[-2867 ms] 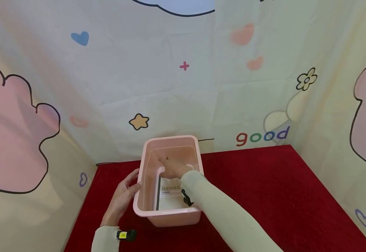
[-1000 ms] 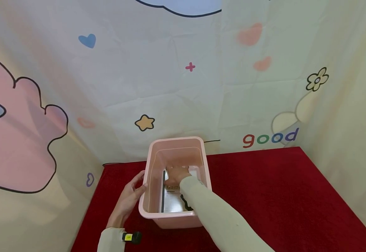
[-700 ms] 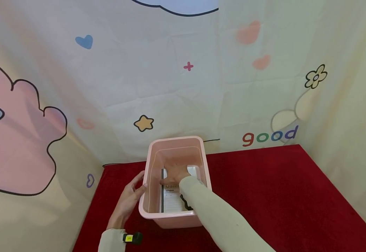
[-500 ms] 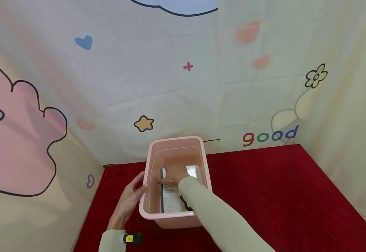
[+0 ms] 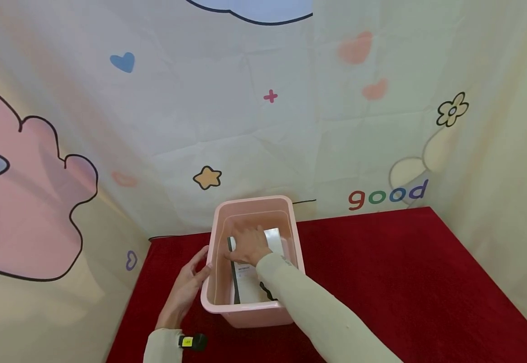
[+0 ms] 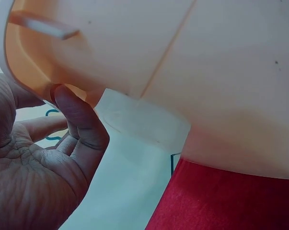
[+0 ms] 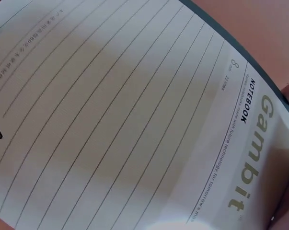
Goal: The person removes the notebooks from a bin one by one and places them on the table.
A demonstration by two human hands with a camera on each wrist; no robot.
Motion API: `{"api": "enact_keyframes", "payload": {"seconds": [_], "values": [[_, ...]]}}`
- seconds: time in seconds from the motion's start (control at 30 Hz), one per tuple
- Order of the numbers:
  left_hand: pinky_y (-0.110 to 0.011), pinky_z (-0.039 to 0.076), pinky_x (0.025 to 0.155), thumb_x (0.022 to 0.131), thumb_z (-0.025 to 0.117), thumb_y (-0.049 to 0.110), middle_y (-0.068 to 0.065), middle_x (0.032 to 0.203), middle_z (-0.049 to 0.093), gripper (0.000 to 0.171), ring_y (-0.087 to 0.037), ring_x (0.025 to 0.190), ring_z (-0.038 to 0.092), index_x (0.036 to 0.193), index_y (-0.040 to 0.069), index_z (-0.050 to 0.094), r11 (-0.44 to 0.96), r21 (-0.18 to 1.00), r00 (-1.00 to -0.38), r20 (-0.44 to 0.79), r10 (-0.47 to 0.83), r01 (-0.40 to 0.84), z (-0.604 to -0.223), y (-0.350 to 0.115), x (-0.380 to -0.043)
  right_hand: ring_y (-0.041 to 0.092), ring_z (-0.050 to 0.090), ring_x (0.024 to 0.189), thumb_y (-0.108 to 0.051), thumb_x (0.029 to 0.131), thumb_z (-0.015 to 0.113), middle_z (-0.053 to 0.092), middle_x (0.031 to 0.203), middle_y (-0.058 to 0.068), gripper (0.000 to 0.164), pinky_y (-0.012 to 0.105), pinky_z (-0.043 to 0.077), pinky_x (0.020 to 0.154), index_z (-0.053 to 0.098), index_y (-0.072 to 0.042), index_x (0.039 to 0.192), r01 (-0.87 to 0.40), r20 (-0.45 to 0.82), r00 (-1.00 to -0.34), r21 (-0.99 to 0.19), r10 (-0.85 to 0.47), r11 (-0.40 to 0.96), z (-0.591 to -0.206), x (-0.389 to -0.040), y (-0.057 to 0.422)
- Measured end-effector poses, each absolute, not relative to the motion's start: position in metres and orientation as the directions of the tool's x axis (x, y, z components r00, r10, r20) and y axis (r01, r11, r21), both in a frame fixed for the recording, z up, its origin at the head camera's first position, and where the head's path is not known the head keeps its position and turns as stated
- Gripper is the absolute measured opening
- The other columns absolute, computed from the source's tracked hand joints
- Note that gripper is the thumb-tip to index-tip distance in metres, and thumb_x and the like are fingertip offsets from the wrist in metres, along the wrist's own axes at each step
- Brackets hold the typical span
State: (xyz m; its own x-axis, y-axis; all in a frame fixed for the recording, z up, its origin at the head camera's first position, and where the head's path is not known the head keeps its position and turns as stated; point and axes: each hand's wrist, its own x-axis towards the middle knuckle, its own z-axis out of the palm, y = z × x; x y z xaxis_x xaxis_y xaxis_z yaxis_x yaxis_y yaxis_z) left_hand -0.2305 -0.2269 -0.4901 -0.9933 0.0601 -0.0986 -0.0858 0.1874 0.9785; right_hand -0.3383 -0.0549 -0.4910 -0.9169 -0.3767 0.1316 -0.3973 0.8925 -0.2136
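Observation:
A white notebook with a dark spine (image 5: 240, 287) lies inside a pink plastic bin (image 5: 255, 318). My right hand (image 5: 248, 245) reaches in and grips the notebook's far part, thumb at the spine side. That end is tilted up off the bin's floor. In the right wrist view the ruled cover of the notebook (image 7: 120, 105) fills most of the picture, slightly bowed, printed "Gambit"; fingertips show at its right edge. My left hand (image 5: 185, 288) holds the bin's left rim; in the left wrist view the fingers (image 6: 89, 127) curl at the rim.
The bin stands on a red cloth-covered table (image 5: 372, 272), near its back edge. Behind rises a pale printed curtain (image 5: 227, 111), which also closes off both sides. Red cloth spreads to the right of the bin.
My right hand was spread over the notebook; now it has risen slightly, and the notebook's far end has lifted and turned a little. The left hand stays at the rim.

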Motion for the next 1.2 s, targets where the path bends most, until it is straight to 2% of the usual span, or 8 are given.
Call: {"api": "enact_keyframes", "payload": {"seconds": [0.13, 0.3, 0.47, 0.53, 0.7, 0.97, 1.2], "values": [[-0.051, 0.051, 0.099, 0.101, 0.055, 0.021, -0.011, 0.155, 0.036, 0.057, -0.040, 0.130, 0.051, 0.153, 0.022, 0.032, 0.197, 0.977, -0.995, -0.088, 0.051, -0.076, -0.490, -0.226, -0.230, 0.019, 0.055, 0.105, -0.065, 0.084, 0.057, 0.063, 0.124, -0.005, 0.063, 0.044, 0.045, 0.098, 0.053, -0.032, 0.137, -0.400, 0.176, -0.911, -0.160, -0.373, 0.903, -0.485, -0.337, -0.054], [-0.051, 0.051, 0.099, 0.101, 0.054, 0.020, -0.011, 0.155, 0.036, 0.057, -0.041, 0.130, 0.050, 0.153, 0.023, 0.031, 0.189, 0.978, -0.994, -0.097, 0.056, -0.085, -0.492, -0.226, -0.230, 0.018, 0.055, 0.106, -0.060, 0.087, 0.054, 0.063, 0.127, -0.005, 0.054, 0.041, 0.046, 0.091, 0.058, -0.031, 0.132, -0.434, 0.254, -0.886, -0.161, -0.388, 0.886, -0.477, -0.335, -0.048], [-0.051, 0.049, 0.100, 0.101, 0.055, 0.021, -0.010, 0.156, 0.035, 0.057, -0.039, 0.132, 0.049, 0.153, 0.024, 0.032, 0.198, 0.977, -0.994, -0.095, 0.053, -0.082, -0.492, -0.227, -0.231, 0.016, 0.059, 0.098, -0.053, 0.090, 0.054, 0.070, 0.113, -0.007, 0.041, 0.038, 0.047, 0.088, 0.066, -0.030, 0.121, -0.482, 0.351, -0.843, -0.156, -0.408, 0.862, -0.464, -0.335, -0.046], [-0.051, 0.049, 0.101, 0.100, 0.055, 0.021, -0.010, 0.157, 0.035, 0.058, -0.039, 0.133, 0.048, 0.153, 0.023, 0.032, 0.200, 0.976, -0.994, -0.092, 0.055, -0.080, -0.491, -0.227, -0.232, 0.015, 0.060, 0.093, -0.054, 0.091, 0.052, 0.071, 0.106, -0.007, 0.040, 0.037, 0.047, 0.085, 0.066, -0.029, 0.120, -0.488, 0.362, -0.835, -0.141, -0.414, 0.862, -0.458, -0.334, -0.046], [-0.052, 0.048, 0.102, 0.100, 0.057, 0.022, -0.010, 0.157, 0.034, 0.059, -0.040, 0.134, 0.046, 0.153, 0.023, 0.031, 0.198, 0.977, -0.994, -0.096, 0.059, -0.083, -0.491, -0.228, -0.233, 0.015, 0.057, 0.088, -0.059, 0.092, 0.047, 0.069, 0.101, -0.005, 0.042, 0.035, 0.043, 0.079, 0.062, -0.028, 0.117, -0.491, 0.375, -0.825, -0.108, -0.422, 0.864, -0.446, -0.331, -0.045], [-0.052, 0.049, 0.100, 0.099, 0.057, 0.024, -0.010, 0.158, 0.032, 0.060, -0.041, 0.135, 0.046, 0.153, 0.024, 0.031, 0.191, 0.977, -0.993, -0.105, 0.052, -0.093, -0.493, -0.228, -0.233, 0.017, 0.061, 0.092, -0.054, 0.092, 0.048, 0.068, 0.104, -0.003, 0.039, 0.034, 0.044, 0.079, 0.063, -0.025, 0.114, -0.533, 0.483, -0.761, -0.085, -0.433, 0.842, -0.426, -0.327, -0.041], [-0.052, 0.048, 0.102, 0.099, 0.058, 0.025, -0.010, 0.158, 0.032, 0.062, -0.040, 0.135, 0.046, 0.154, 0.025, 0.030, 0.185, 0.978, -0.993, -0.105, 0.056, -0.093, -0.493, -0.228, -0.234, 0.017, 0.057, 0.073, -0.052, 0.090, 0.048, 0.060, 0.077, -0.002, 0.035, 0.031, 0.040, 0.066, 0.062, -0.021, 0.096, -0.546, 0.596, -0.677, -0.015, -0.431, 0.838, -0.402, -0.326, -0.038]]}}
